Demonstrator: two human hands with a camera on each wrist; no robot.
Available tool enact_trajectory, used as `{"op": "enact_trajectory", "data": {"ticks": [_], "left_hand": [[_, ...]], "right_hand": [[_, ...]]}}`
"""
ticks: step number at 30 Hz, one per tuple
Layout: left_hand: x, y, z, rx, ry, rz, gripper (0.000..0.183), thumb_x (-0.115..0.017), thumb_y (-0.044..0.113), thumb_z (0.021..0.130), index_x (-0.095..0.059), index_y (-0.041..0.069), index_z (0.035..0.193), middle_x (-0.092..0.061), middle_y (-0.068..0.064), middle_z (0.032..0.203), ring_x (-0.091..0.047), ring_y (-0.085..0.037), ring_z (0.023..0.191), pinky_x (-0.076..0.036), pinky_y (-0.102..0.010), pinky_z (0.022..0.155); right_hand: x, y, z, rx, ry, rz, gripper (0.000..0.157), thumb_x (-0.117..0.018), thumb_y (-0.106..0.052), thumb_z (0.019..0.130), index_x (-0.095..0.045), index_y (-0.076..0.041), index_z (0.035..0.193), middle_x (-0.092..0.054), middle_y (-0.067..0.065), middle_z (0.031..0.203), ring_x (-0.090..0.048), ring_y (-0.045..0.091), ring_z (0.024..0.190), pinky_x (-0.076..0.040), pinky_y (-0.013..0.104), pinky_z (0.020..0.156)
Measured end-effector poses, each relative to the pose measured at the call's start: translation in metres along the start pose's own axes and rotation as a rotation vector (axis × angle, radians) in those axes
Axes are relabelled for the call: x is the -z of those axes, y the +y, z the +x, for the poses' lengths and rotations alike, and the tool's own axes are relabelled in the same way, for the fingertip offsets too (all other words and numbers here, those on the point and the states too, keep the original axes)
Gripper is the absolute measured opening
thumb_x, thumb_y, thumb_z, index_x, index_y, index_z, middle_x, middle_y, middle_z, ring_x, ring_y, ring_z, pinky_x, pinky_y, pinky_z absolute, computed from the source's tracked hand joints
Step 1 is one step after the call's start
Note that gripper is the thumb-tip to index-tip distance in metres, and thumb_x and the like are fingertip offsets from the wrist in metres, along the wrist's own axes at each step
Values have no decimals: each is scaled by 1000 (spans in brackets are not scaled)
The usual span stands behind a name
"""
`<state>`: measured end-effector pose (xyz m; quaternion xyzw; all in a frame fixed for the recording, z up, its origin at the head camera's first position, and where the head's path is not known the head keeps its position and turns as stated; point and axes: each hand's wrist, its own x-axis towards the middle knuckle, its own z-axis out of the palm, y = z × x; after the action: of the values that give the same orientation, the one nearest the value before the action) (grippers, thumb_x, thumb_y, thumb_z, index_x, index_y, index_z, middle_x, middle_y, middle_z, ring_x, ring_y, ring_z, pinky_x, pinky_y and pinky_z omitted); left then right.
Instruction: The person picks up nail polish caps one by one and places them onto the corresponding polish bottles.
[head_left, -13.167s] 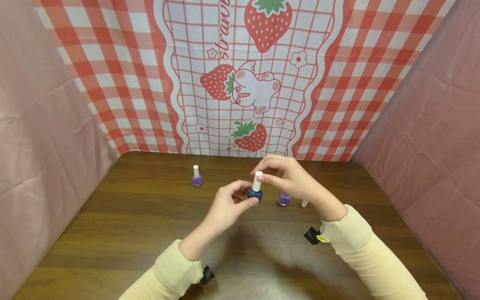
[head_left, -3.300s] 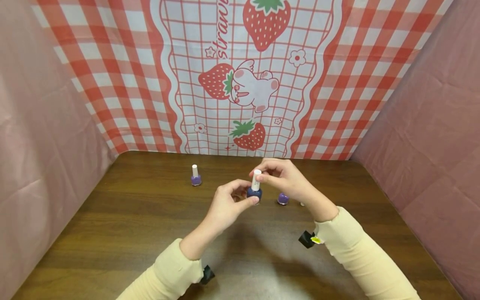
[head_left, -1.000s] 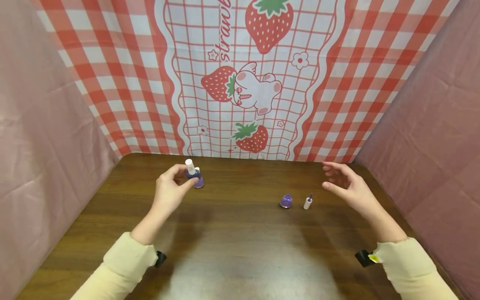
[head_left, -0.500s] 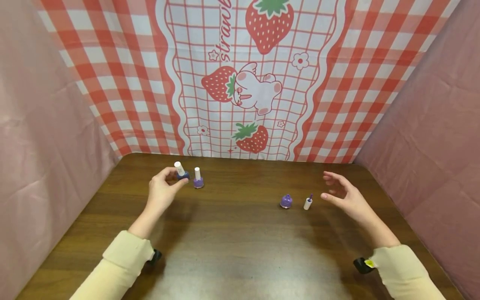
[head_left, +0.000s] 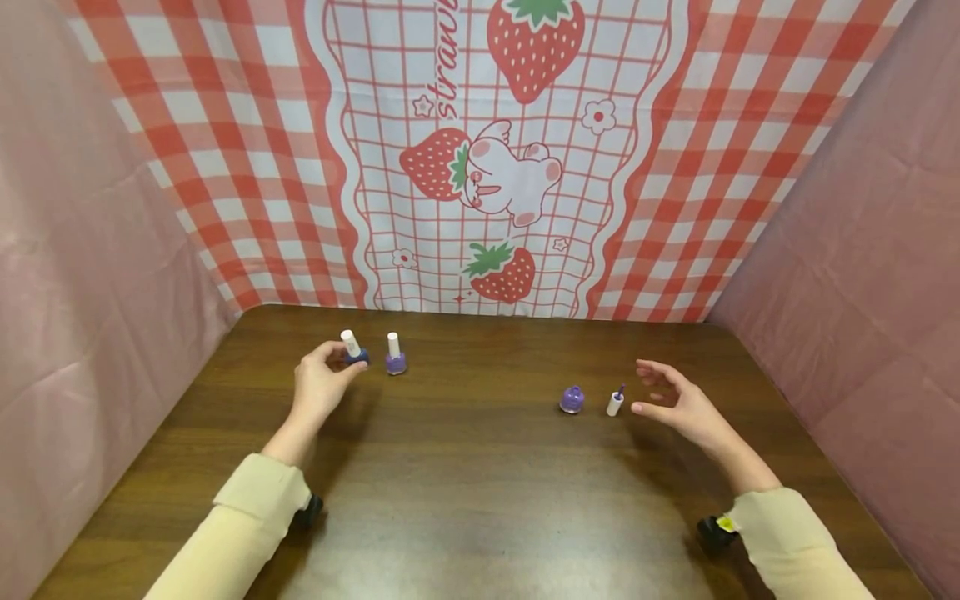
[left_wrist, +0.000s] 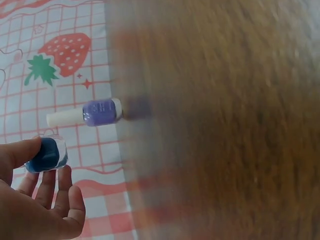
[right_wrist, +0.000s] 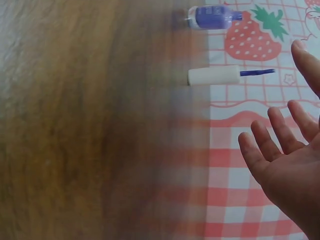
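Note:
Between thumb and fingers, my left hand (head_left: 321, 385) holds a dark blue nail polish bottle (left_wrist: 47, 156) with a white cap, slightly tilted at the table's back left. Just right of it stands a capped purple nail polish bottle (head_left: 395, 363), apart from the hand. My right hand (head_left: 686, 408) hovers with fingers spread and nothing in them. Left of that hand stands a white cap (head_left: 614, 405) on its top, its purple-coated brush (right_wrist: 257, 73) pointing up. Beside the cap is an uncapped purple nail polish bottle (head_left: 572, 401).
The brown wooden table (head_left: 480, 500) reaches back to a strawberry-patterned cloth (head_left: 480, 167). Pink cloths hang at the left (head_left: 97, 250) and right (head_left: 847, 250) sides.
My hands have parted; the left carried the blue bottle from the middle to the left of the capped purple bottle. My right hand let go of its cap, moved right, then slightly back left.

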<state>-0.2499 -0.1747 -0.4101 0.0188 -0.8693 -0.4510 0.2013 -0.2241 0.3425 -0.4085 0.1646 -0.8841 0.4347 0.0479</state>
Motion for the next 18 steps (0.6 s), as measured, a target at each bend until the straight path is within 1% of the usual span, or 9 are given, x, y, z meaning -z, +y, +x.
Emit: {"op": "enact_trajectory", "data": {"ticks": [1,3,6,8,12,14,15,18], "left_hand": [[0,-1,1,7,-8,9,33,-73,16,73,-61,1,99,-65,-19,94,-62,-31,83,-47,-40,76],[-1,-4,2,21,-24,30,34,-73,16,73,-61,0,100,-65,-19,96,-62,-31,84,-45,-41,77],[-2,-8,4,42,-47,48,35,-73,16,73,-60,-1,101,-64,-20,97,-61,-32,85,-44,-42,79],[-3,-10,5,57,-61,57,36,-73,16,73,-60,-2,102,-64,-20,98,-61,-32,86,-43,-43,80],[-5,-14,8,75,-87,83,36,-73,17,73,-60,-2,101,-64,-20,97,-60,-32,88,-42,-43,80],[-6,-17,10,78,-97,96,36,-73,17,72,-60,-2,100,-64,-20,96,-60,-32,89,-41,-44,81],[-7,-18,11,82,-103,100,36,-73,17,72,-60,-1,100,-64,-20,96,-59,-33,89,-41,-44,82],[-7,-21,12,96,-116,115,36,-74,17,71,-61,-2,98,-64,-21,94,-58,-33,89,-39,-45,82]], "right_hand": [[-1,2,0,-9,-8,-2,64,-69,-18,77,-38,-8,132,-47,13,123,-47,0,104,-43,23,85],[-3,5,0,-25,-24,-15,63,-69,-21,77,-39,-7,131,-47,14,123,-48,8,106,-44,27,86],[-6,8,0,-42,-46,-34,61,-69,-25,77,-41,-5,128,-48,16,124,-48,24,109,-43,39,88],[-8,11,1,-44,-57,-39,59,-69,-25,77,-43,-4,126,-49,16,123,-47,31,108,-42,44,88],[-13,14,5,-32,-63,-46,51,-69,-23,77,-49,-2,118,-55,17,116,-50,32,106,-42,47,87],[-16,15,6,-26,-59,-58,47,-70,-23,77,-51,-1,114,-57,17,111,-52,31,104,-43,46,85],[-17,11,7,-22,-56,-61,45,-70,-20,77,-52,1,112,-58,18,109,-52,33,103,-44,47,85],[-20,12,10,-16,-51,-78,42,-71,-17,76,-54,2,109,-59,18,106,-54,32,100,-46,44,82]]}}
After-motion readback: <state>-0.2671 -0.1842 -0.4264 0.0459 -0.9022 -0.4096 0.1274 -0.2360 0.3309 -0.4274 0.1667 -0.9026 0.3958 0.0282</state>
